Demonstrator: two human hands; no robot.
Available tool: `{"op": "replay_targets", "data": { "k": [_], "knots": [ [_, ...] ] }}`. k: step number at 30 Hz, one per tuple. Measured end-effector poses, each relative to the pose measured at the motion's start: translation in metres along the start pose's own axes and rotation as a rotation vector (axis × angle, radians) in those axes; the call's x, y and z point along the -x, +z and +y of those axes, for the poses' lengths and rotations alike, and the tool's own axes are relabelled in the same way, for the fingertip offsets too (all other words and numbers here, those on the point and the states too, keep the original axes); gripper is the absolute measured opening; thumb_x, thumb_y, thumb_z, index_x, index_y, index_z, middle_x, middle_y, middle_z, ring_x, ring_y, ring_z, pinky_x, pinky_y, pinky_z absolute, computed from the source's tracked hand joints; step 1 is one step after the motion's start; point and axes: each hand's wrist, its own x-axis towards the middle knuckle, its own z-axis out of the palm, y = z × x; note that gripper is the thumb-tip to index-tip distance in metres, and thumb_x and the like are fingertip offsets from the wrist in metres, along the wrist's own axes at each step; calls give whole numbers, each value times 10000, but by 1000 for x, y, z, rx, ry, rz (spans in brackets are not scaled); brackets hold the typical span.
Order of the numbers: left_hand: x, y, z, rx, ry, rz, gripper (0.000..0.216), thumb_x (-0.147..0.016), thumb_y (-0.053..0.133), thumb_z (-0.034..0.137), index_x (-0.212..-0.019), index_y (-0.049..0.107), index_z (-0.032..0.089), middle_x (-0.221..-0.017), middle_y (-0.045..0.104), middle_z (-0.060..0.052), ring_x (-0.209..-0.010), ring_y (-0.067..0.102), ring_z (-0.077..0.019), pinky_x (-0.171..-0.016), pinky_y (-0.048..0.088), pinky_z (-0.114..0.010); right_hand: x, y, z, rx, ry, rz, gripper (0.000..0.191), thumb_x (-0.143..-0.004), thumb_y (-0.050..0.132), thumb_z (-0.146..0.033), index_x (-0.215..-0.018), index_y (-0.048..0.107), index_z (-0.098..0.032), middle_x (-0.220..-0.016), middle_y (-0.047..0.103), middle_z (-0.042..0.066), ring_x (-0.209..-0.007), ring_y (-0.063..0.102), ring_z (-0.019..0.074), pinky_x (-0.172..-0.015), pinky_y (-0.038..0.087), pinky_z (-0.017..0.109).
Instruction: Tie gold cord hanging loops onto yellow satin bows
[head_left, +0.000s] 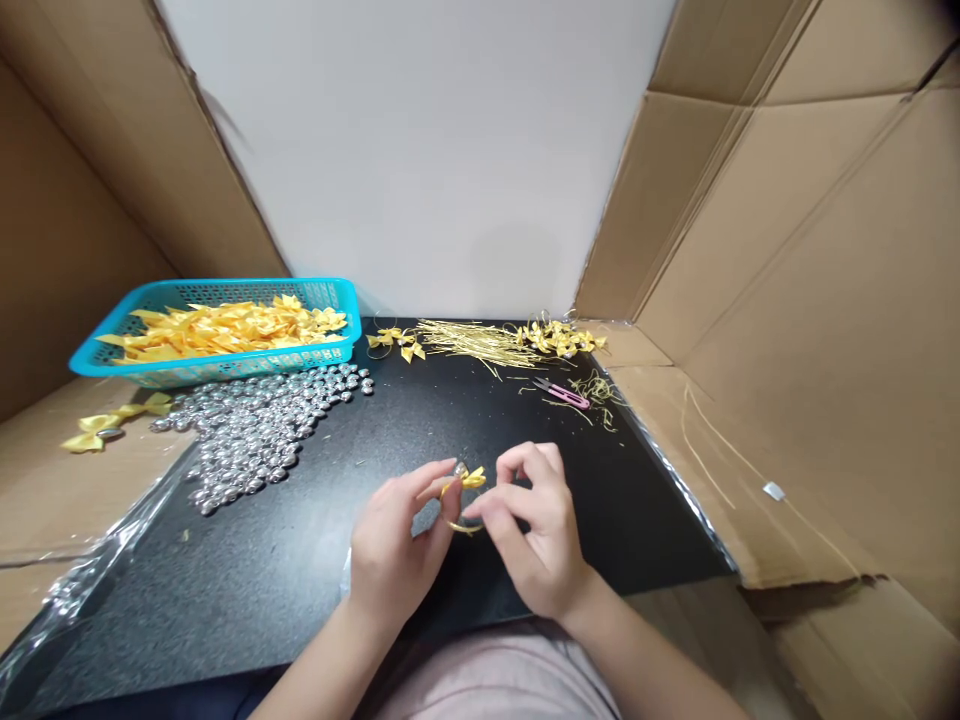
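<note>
Both hands meet over the front middle of a black mat [300,540]. My left hand [394,555] pinches a small yellow ribbon bow [472,478] with a silver bead on it. My right hand [536,530] has its fingers closed on a thin gold cord loop [457,522] that hangs from the bow. The fingertips of the two hands almost touch.
A teal basket [214,370] of yellow ribbon pieces stands at the back left, beside a heap of silver beads [255,435]. Gold cords [476,342], finished bows [562,338] and pink snips [564,394] lie at the back. Cardboard walls [810,300] close in both sides.
</note>
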Motion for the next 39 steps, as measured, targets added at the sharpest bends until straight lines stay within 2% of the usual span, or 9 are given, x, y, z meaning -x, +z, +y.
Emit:
{"op": "replay_targets", "data": {
  "k": [3,6,9,13,19,24,28,35,39],
  "knots": [
    [1,1,-2,-9,-13,26,275,-852,645,194,-1112,557,179,-771,741,1,-701,733,-166,-708,526,-250,0,6,2,177,88,-42,236,-799,618,-199,-564,627,-183,-761,512,13,-781,445,166,-765,306,365],
    [3,3,-3,-18,-7,35,267,-852,649,199,-1102,562,174,-769,740,-2,-693,732,-166,-698,529,-248,2,11,1,299,150,-32,185,-795,644,-230,-613,643,-200,-729,511,-1,-771,435,165,-774,280,375],
    [4,4,-3,-35,21,52,270,-850,653,199,-1103,564,172,-796,742,-15,-691,731,-168,-687,535,-248,1,12,-2,302,218,-115,125,-815,636,-255,-700,675,-225,-738,534,-9,-783,447,167,-776,271,375],
    [3,4,-3,-61,66,55,232,-853,650,193,-1071,574,174,-869,742,-37,-697,730,-163,-683,541,-245,-5,12,-2,120,343,-270,129,-831,632,-262,-723,703,-252,-711,542,-20,-764,475,159,-731,289,338],
    [3,3,-3,-52,29,45,266,-854,644,180,-1105,557,177,-812,736,-16,-705,730,-159,-690,534,-238,-11,4,4,-221,432,-211,121,-798,635,-170,-688,679,-192,-728,554,-12,-772,515,149,-776,359,319],
    [1,3,-3,-30,-31,-29,262,-876,596,189,-1125,516,201,-765,734,4,-695,730,-164,-705,543,-259,-25,-16,10,-594,414,-303,188,-838,579,-243,-666,615,-174,-803,557,17,-820,533,159,-787,404,303],
    [-3,4,-1,7,-18,-109,197,-885,572,190,-1069,505,213,-748,733,6,-672,725,-159,-666,543,-255,-46,-25,15,-843,472,-348,194,-848,574,-313,-718,581,-169,-742,586,13,-723,558,141,-738,451,290],
    [-3,4,4,106,55,-174,126,-868,555,131,-930,504,228,-727,677,22,-614,694,-129,-588,541,-217,-69,-6,27,-679,553,-383,179,-803,593,-331,-732,563,-170,-578,471,-57,-501,439,83,-524,420,224],
    [2,3,1,130,-12,-58,156,-837,608,124,-901,507,223,-734,642,31,-620,697,-130,-612,562,-221,-65,-2,33,-563,595,-339,150,-780,560,-295,-699,560,-169,-540,420,-68,-475,385,79,-462,335,203]
  ]
}}
